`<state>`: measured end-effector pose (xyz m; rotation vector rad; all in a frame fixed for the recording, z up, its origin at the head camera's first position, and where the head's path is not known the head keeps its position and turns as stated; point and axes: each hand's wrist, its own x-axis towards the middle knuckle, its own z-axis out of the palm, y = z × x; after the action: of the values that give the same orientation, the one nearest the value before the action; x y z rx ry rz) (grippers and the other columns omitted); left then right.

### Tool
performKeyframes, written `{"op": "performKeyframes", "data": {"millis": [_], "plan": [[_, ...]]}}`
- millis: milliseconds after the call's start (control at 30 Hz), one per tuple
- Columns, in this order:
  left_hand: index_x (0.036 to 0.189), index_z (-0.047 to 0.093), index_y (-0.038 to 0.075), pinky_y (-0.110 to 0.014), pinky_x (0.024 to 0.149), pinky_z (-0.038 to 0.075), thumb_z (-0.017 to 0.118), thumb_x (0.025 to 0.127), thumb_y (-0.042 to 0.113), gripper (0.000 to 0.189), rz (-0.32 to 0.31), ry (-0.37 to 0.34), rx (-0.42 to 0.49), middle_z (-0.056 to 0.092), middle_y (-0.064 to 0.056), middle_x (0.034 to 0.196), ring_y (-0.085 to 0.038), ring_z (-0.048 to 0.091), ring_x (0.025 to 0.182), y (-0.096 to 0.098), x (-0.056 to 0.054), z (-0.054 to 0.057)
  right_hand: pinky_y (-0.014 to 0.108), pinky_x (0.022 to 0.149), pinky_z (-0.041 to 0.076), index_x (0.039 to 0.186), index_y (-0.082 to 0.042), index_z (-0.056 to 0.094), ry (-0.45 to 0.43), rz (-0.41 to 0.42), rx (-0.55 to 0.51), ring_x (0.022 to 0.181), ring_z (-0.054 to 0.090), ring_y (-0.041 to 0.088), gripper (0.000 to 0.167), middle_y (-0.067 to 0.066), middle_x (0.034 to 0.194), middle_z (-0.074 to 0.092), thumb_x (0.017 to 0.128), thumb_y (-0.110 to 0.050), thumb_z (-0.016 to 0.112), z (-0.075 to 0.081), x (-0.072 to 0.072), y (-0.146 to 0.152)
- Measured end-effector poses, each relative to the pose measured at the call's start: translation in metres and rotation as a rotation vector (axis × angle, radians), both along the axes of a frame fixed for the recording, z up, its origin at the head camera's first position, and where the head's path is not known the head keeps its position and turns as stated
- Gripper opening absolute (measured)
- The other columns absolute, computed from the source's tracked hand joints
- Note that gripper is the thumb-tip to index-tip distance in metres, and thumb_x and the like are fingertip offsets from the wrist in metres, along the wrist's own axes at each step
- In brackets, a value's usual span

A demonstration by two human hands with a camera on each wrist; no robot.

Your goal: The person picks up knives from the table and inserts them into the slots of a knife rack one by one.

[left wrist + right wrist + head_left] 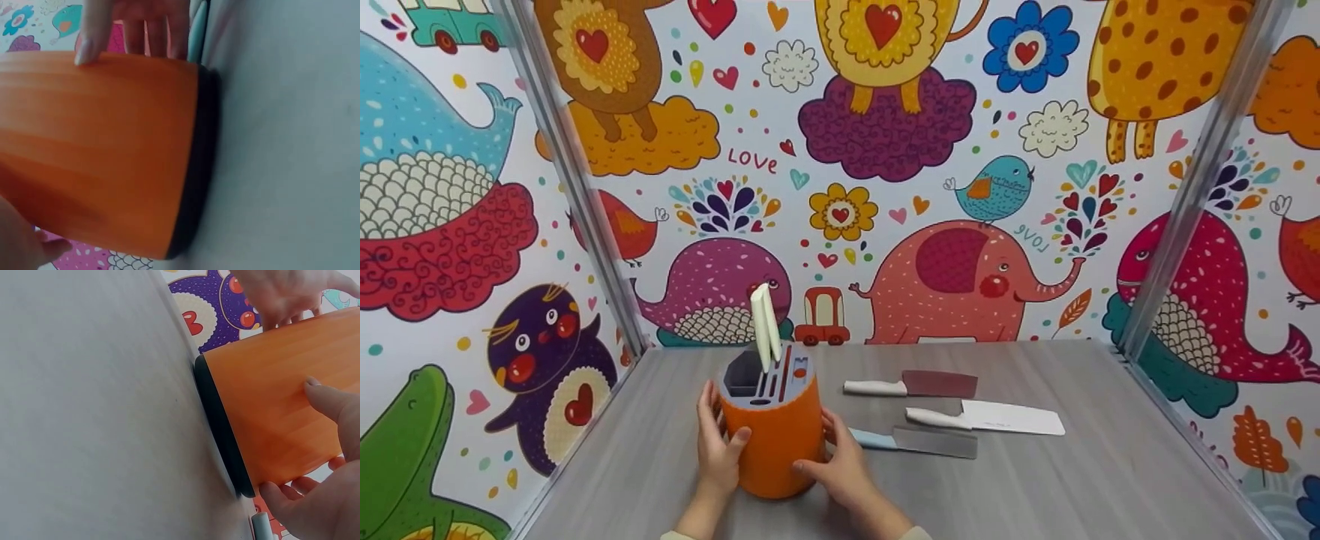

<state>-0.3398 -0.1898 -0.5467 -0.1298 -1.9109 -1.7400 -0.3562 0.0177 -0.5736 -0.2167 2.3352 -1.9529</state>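
Note:
An orange knife block (776, 450) with a dark base stands upright on the table between both hands. My left hand (718, 450) holds its left side, thumb across the front. On the other side my right hand (844, 461) grips it lower down, its thumb (326, 399) pressed to the orange wall and its fingers curving behind. Two pale handles (765, 330) stick up from the slots in the grey top. Right of the block lie a cleaver with a light blue handle (874, 439), a white-handled cleaver (1012, 418) and another with a reddish-looking blade (940, 383).
The grey wood-grain table (1035, 495) meets printed cartoon panels (825, 150) at the back and sides. Metal posts (577, 180) stand at the two rear corners. The three cleavers point their blades to the right.

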Motion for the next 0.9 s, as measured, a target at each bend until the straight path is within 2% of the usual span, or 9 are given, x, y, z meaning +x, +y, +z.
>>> {"op": "performKeyframes", "data": {"millis": [167,267,333,400,433,500,633,767,900], "plan": [[0.170,0.011,0.008,-0.068,0.130,0.018,0.079,0.093,0.042,0.108,-0.112,-0.076,0.030,0.023,-0.020,0.175,-0.039,0.030,0.155,-0.006,-0.002,-0.007,0.061,0.121,0.043,0.161,-0.020,0.043,0.009,0.016,-0.013,0.146,0.051,0.037,0.096,0.013,0.159,0.053,0.080,-0.022,0.095,-0.001,0.002,0.002],[0.169,0.012,0.010,-0.038,0.131,0.031,0.083,0.090,0.032,0.109,-0.145,-0.118,0.033,0.028,-0.018,0.173,-0.024,0.039,0.150,-0.006,-0.004,-0.009,0.059,0.120,0.045,0.160,-0.020,0.043,0.017,0.001,-0.005,0.144,0.053,0.036,0.096,0.012,0.158,0.054,0.080,-0.022,0.096,-0.001,0.002,0.002],[0.169,0.014,0.012,-0.020,0.122,0.037,0.087,0.087,0.028,0.110,-0.137,-0.133,0.000,0.034,-0.017,0.170,-0.014,0.046,0.144,-0.006,-0.004,-0.010,0.059,0.120,0.046,0.160,-0.019,0.043,0.015,-0.004,-0.004,0.144,0.053,0.036,0.096,0.012,0.158,0.054,0.080,-0.021,0.095,-0.001,0.002,0.002],[0.169,0.016,0.014,-0.011,0.112,0.039,0.090,0.084,0.025,0.112,-0.111,-0.137,-0.055,0.039,-0.014,0.168,-0.010,0.050,0.138,-0.007,-0.004,-0.012,0.058,0.119,0.047,0.160,-0.019,0.043,0.015,-0.012,0.002,0.143,0.054,0.035,0.096,0.011,0.158,0.055,0.080,-0.021,0.095,-0.001,0.003,0.002],[0.168,0.017,0.015,-0.016,0.114,0.041,0.091,0.083,0.023,0.114,-0.098,-0.132,-0.079,0.041,-0.013,0.167,-0.009,0.051,0.136,-0.007,-0.003,-0.012,0.058,0.119,0.047,0.160,-0.019,0.043,0.015,-0.010,0.005,0.143,0.054,0.034,0.096,0.011,0.158,0.055,0.080,-0.021,0.095,-0.001,0.003,0.001],[0.169,0.016,0.017,-0.029,0.121,0.042,0.092,0.082,0.022,0.116,-0.072,-0.155,-0.125,0.040,-0.011,0.168,-0.019,0.051,0.140,-0.008,-0.003,-0.012,0.058,0.118,0.048,0.161,-0.021,0.042,0.006,0.012,-0.004,0.144,0.053,0.036,0.096,0.011,0.159,0.054,0.081,-0.021,0.095,0.002,0.002,0.003],[0.169,0.013,0.019,-0.056,0.127,0.035,0.094,0.082,0.026,0.120,-0.057,-0.189,-0.144,0.035,-0.011,0.170,-0.031,0.047,0.147,-0.009,-0.003,-0.012,0.059,0.117,0.049,0.159,-0.025,0.045,-0.003,0.081,0.000,0.143,0.053,0.038,0.089,0.013,0.157,0.054,0.084,-0.022,0.092,0.012,-0.005,0.021],[0.170,0.011,0.018,-0.061,0.128,0.032,0.095,0.081,0.030,0.122,-0.054,-0.205,-0.147,0.032,-0.013,0.172,-0.035,0.043,0.150,-0.008,-0.004,-0.011,0.063,0.115,0.048,0.153,-0.019,0.051,0.103,0.114,0.058,0.140,0.053,0.045,0.074,0.019,0.151,0.057,0.088,-0.015,0.086,0.020,-0.016,0.050],[0.170,0.012,0.018,-0.061,0.128,0.032,0.095,0.080,0.031,0.123,-0.046,-0.215,-0.144,0.032,-0.014,0.172,-0.036,0.043,0.150,-0.006,-0.004,-0.010,0.064,0.110,0.052,0.142,-0.009,0.060,0.268,0.071,0.174,0.132,0.059,0.048,0.058,0.026,0.141,0.063,0.089,-0.005,0.082,0.017,-0.026,0.076]]}}
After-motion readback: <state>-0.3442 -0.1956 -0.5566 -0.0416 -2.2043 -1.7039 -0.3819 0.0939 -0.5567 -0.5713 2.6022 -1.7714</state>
